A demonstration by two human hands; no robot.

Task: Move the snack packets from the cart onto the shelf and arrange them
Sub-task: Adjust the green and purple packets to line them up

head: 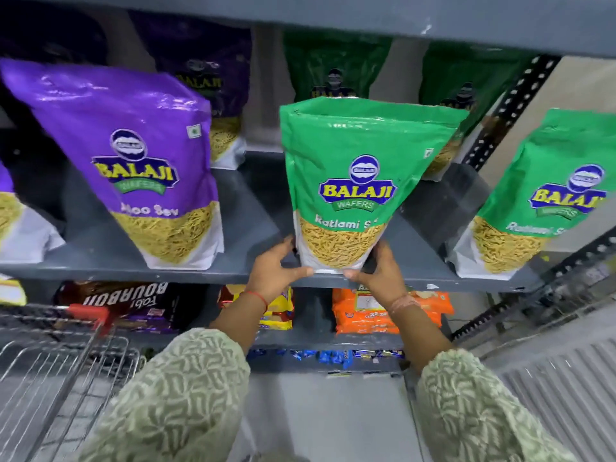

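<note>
Patterned sleeves, bottom of frame; left hand and right hand clasp the base corners of the green Ratlami Sev packet, centre, upright on the shelf edge, likely squaring it; cart lower left

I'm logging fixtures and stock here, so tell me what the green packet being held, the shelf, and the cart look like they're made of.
Green packet: glossy plastic film, likely laminated; it shows bright glare and soft creases.
Shelf: probably painted metal, matte grey, with small chips in the paint and a perforated upright at the right.
Cart: bare metal wire, silvery and shiny, with a red handle piece that looks plastic.
</note>
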